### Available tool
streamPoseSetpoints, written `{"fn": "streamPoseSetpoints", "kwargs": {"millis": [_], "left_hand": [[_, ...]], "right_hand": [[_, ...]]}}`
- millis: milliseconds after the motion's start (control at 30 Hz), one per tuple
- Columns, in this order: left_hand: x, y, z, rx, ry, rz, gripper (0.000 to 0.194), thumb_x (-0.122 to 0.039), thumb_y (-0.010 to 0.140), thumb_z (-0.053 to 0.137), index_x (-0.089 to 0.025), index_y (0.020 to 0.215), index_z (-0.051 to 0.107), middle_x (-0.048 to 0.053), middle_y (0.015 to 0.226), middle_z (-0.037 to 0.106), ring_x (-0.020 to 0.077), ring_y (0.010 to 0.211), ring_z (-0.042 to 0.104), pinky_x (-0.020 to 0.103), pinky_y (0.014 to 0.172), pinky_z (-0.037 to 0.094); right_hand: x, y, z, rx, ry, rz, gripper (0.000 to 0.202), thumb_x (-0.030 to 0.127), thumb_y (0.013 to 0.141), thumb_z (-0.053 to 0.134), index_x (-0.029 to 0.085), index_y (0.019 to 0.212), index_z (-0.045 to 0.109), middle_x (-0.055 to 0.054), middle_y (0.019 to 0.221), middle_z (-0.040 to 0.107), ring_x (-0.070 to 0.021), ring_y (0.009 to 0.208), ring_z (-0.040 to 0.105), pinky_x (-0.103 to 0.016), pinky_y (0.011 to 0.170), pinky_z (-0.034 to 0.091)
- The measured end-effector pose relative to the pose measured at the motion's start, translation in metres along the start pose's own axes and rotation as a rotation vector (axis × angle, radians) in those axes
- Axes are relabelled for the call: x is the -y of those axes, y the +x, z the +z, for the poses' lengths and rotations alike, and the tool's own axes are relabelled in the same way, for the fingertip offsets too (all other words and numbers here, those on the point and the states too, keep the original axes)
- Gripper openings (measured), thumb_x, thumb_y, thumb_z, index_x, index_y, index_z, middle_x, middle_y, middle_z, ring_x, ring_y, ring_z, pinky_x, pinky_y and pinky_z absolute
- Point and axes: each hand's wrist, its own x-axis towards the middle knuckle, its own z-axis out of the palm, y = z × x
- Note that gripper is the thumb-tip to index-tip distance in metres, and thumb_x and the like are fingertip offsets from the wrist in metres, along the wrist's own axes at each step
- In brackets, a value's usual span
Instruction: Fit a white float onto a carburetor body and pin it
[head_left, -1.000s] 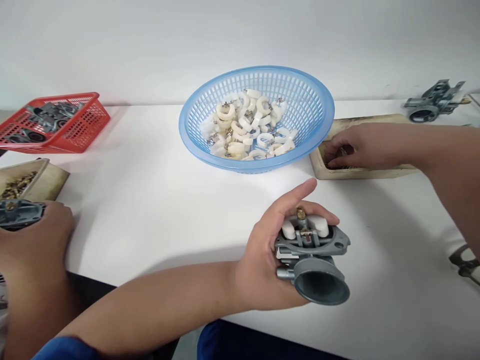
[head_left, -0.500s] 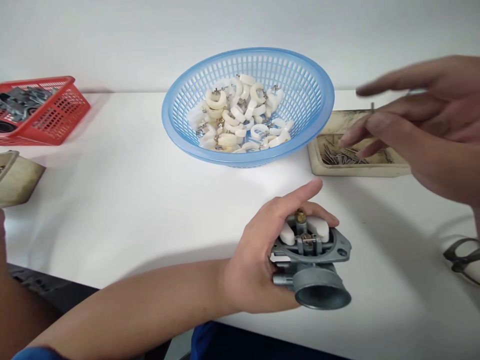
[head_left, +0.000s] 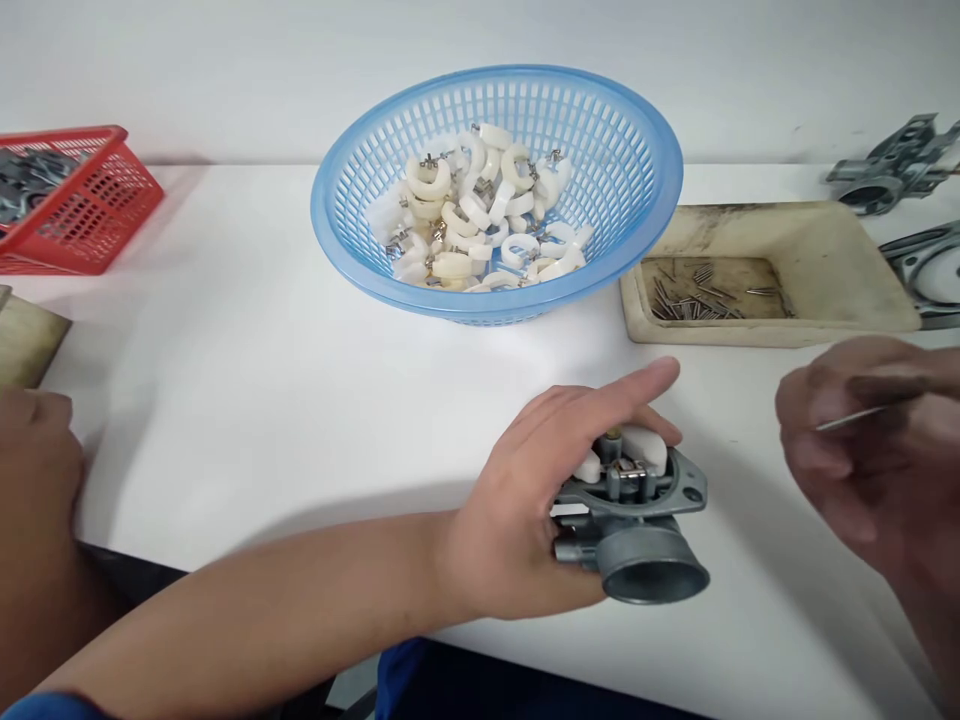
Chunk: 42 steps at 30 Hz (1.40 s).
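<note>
My left hand (head_left: pixel 517 510) is wrapped around a grey metal carburetor body (head_left: pixel 652 565), its round mouth facing me. Inside the upturned open chamber sits a white float (head_left: pixel 646 450), with a small metal hinge between two posts. The thumb and fingers arch over the chamber and cover part of it. At the right, my right hand (head_left: pixel 847 450) is closed, blurred by motion, around a thin tool with a slim metal shaft (head_left: pixel 851 418); its kind cannot be made out. This hand is apart from the carburetor.
A blue basket (head_left: pixel 330 235) holds many white floats. Beside it, a cream tray (head_left: pixel 847 265) contains small metal pins. More carburetor parts (head_left: pixel 877 180) lie at the right. A red basket (head_left: pixel 112 200) of metal parts and another person's hand (head_left: pixel 34 450) are at the left.
My right hand has moved down from above the pin tray to the table's right side, its fingers closing around a thin tool. My left hand keeps holding the carburetor, almost unmoved.
</note>
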Motion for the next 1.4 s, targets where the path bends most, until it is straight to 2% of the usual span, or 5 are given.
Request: {"fn": "streamPoseSetpoints", "kwargs": {"millis": [100,233,367,533,1400], "left_hand": [[0.001,0.006,-0.004,0.032,0.099,0.093,0.087,-0.018,0.084,0.078,-0.03,0.161,0.04,0.008,0.127,0.069,0.023,0.113,0.069,0.033,0.09,0.063],[0.005,0.009,-0.005,0.013,0.166,0.199,0.079,-0.023,0.084,0.081,-0.023,0.156,0.048,0.009,0.119,0.069,0.0215,0.109,0.068,0.036,0.102,0.058],[0.007,0.009,-0.003,-0.009,0.186,0.224,0.068,-0.022,0.086,0.079,-0.025,0.151,0.055,0.009,0.12,0.068,0.0207,0.11,0.068,0.036,0.103,0.058],[0.007,0.01,-0.003,-0.009,0.195,0.249,0.066,-0.022,0.087,0.078,-0.022,0.149,0.056,0.009,0.118,0.068,0.0194,0.107,0.069,0.035,0.102,0.058],[0.007,0.011,-0.009,0.051,0.257,0.323,0.065,-0.019,0.087,0.075,-0.016,0.149,0.057,0.015,0.126,0.065,0.0272,0.115,0.068,0.044,0.106,0.059]], "right_hand": [[0.005,-0.008,0.01,0.035,0.034,0.063,0.023,0.047,0.068,0.096,0.031,0.079,0.084,-0.004,0.068,0.073,-0.0155,0.042,0.058,-0.027,0.027,0.043],[0.005,-0.011,0.02,0.126,-0.013,-0.009,0.009,0.036,0.077,0.091,0.035,0.081,0.083,-0.002,0.074,0.073,-0.0168,0.056,0.065,-0.028,0.045,0.056],[0.004,-0.011,0.028,0.211,-0.019,0.007,0.007,0.031,0.08,0.087,0.036,0.081,0.083,-0.002,0.084,0.07,-0.0167,0.072,0.066,-0.025,0.054,0.055],[-0.003,-0.008,0.029,0.314,0.105,0.072,0.005,0.037,0.083,0.086,0.036,0.08,0.082,0.0,0.07,0.061,-0.0129,0.063,0.059,-0.021,0.052,0.052],[-0.001,-0.022,0.022,0.335,0.069,0.081,0.021,0.031,0.087,0.082,0.047,0.099,0.082,0.002,0.069,0.07,-0.0172,0.056,0.065,-0.025,0.047,0.057]]}}
